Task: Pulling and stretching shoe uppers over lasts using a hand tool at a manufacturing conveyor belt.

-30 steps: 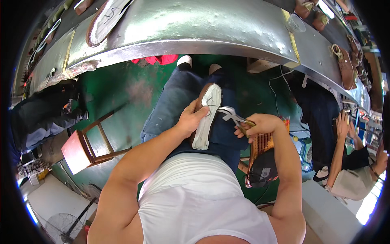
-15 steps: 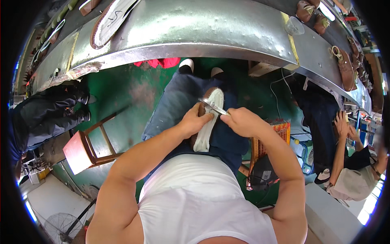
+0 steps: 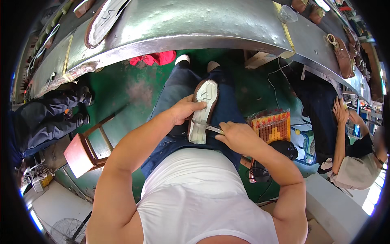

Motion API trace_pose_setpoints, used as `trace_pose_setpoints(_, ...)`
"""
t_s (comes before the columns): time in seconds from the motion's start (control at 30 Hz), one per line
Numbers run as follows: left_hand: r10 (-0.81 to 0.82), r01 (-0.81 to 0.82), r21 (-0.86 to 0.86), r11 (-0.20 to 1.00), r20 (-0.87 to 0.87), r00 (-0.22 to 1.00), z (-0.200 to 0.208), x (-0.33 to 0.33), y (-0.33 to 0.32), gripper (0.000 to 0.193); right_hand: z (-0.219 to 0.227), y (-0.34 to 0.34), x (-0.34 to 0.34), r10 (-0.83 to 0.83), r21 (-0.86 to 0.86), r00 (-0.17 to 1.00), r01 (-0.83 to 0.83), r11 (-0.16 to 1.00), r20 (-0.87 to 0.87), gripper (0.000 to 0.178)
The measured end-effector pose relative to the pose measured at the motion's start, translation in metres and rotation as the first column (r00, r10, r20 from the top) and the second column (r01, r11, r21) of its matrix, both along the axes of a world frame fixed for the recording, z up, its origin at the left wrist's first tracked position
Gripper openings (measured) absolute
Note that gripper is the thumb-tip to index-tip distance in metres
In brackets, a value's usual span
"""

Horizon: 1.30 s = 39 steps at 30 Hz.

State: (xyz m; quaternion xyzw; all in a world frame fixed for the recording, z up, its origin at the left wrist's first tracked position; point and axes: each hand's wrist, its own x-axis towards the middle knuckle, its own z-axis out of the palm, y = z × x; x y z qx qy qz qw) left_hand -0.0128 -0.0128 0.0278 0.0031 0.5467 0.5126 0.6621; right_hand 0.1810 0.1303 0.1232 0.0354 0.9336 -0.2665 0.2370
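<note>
A brown shoe (image 3: 209, 89) lies sole-up on my lap, toe pointing away, its pale underside facing me with a dark mark drawn on it. My left hand (image 3: 187, 109) is closed around the shoe's left side, thumb pressed on the underside. My right hand (image 3: 237, 136) grips a slim metal hand tool (image 3: 213, 129), probably pincers. Its metal end lies across the shoe near the heel end. My fingers hide part of the handle, and the tool's exact kind is hard to make out.
A metal-topped bench (image 3: 174, 24) curves ahead, bearing another sole-up shoe (image 3: 101, 28), a clear plastic cup (image 3: 287, 14) and brown shoes (image 3: 344, 61). A wooden stool (image 3: 81, 154) stands left. A beaded seat mat (image 3: 270, 126) is at right. People sit on both sides; a coworker's hands (image 3: 341, 110) show at right.
My right hand has moved the tool from the shoe's toe area down toward the heel end. The left hand has shifted slightly left and away from me, still holding the shoe.
</note>
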Motion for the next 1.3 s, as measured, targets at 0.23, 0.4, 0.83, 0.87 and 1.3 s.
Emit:
trace_pose_setpoints(0.23,0.011,0.002,0.091,0.996,-0.144,0.990,0.001,0.009,-0.003,0.053,-0.034,-0.013,0.039,-0.241,-0.158,0.965,0.224,0.962,-0.100,0.036)
trace_pose_setpoints(0.4,-0.028,0.113,0.165,0.980,-0.442,0.896,0.012,0.050,-0.026,0.081,-0.034,0.007,0.035,-0.270,-0.296,0.907,0.368,0.881,0.322,0.042)
trace_pose_setpoints(0.83,-0.053,0.169,0.137,0.976,-0.603,0.796,-0.022,0.067,-0.039,0.106,-0.026,-0.003,0.000,-0.286,-0.122,0.956,0.277,0.953,-0.063,0.034)
trace_pose_setpoints(0.87,-0.132,0.260,0.142,0.955,-0.580,0.804,-0.019,0.062,-0.044,0.114,-0.029,-0.001,0.003,-0.291,-0.121,0.955,0.282,0.952,-0.064,0.034)
trace_pose_setpoints(1.3,0.121,-0.118,0.434,0.893,0.021,0.992,0.096,0.004,-0.058,0.092,-0.065,0.008,0.027,-0.755,-0.643,0.623,0.668,0.376,0.206,0.038)
